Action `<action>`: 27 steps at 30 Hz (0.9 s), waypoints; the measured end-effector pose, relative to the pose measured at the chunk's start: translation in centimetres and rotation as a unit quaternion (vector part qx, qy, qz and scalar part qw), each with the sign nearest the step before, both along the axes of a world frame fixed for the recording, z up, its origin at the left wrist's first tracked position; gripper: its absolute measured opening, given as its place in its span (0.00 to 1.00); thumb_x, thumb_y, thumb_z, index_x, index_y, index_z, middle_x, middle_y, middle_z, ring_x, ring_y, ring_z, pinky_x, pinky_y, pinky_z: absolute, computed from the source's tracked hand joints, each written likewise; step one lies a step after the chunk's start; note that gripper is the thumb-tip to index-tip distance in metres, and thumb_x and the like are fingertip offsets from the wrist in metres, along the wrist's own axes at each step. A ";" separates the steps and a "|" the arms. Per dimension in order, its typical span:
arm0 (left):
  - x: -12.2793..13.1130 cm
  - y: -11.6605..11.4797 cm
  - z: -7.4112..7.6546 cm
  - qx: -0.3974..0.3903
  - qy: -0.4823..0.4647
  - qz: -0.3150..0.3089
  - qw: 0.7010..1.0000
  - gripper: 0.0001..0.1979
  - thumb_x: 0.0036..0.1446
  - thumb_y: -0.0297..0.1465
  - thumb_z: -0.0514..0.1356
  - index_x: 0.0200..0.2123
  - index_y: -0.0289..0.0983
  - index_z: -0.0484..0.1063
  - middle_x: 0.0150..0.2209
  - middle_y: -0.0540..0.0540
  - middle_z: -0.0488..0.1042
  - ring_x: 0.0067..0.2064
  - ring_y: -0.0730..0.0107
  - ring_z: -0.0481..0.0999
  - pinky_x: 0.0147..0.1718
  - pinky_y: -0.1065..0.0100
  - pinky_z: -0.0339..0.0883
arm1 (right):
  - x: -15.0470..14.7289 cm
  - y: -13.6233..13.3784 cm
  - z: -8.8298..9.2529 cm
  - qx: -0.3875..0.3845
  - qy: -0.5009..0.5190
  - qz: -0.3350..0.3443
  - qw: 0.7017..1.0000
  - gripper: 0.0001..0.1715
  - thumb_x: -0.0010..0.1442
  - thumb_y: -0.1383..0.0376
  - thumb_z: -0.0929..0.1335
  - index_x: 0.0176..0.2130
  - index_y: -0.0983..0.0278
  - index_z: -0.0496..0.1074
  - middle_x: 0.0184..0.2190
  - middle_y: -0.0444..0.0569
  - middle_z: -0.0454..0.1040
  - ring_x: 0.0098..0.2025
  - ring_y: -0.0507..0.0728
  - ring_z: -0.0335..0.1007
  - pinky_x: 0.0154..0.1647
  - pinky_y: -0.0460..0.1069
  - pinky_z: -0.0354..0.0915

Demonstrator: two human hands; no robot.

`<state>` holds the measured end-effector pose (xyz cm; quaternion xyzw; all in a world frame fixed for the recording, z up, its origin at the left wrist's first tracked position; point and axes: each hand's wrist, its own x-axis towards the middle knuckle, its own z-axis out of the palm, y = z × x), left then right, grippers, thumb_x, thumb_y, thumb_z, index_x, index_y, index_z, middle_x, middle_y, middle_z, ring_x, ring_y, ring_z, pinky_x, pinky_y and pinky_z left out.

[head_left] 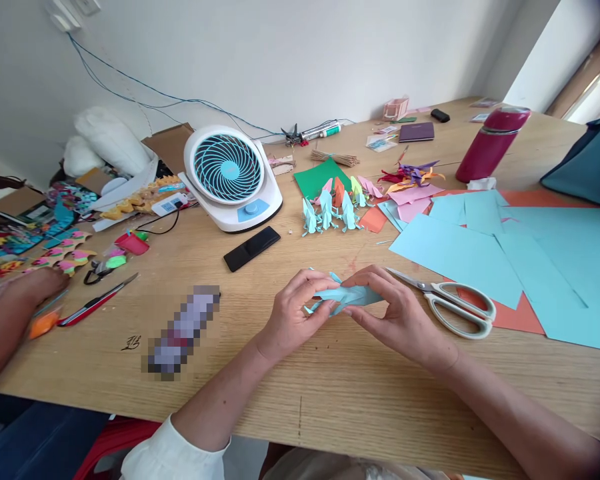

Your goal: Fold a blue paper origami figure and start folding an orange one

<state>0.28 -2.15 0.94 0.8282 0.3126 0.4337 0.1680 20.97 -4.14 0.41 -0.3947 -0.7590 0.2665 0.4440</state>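
Observation:
Between my two hands is a light blue folded paper figure, held just above the wooden table. My left hand pinches its left end, where small folded points stick out. On its right part, the fingers and thumb of my right hand are closed, hiding some of the folds. Scissors with pale handles lie beside my right hand, their blades pointing toward it. Beyond my hands stand several finished folded paper figures in light blue, with pink, orange and yellow-green ones behind.
Light blue paper sheets cover the right side over orange paper. A magenta flask and a blue bag stand at the right. A white fan, a black case and a craft knife are leftward. Another person's hand rests far left.

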 end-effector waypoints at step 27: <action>-0.7 0.2 0.6 -0.129 0.000 -0.046 0.991 0.11 0.59 0.24 0.61 0.45 0.37 0.75 0.42 0.44 0.73 0.43 0.70 0.75 0.32 0.75 0.72 | -0.2 0.0 -0.3 -0.114 0.039 0.022 0.992 0.07 0.63 0.61 0.69 0.42 0.59 0.71 0.39 0.48 0.73 0.38 0.57 0.69 0.38 0.51 0.64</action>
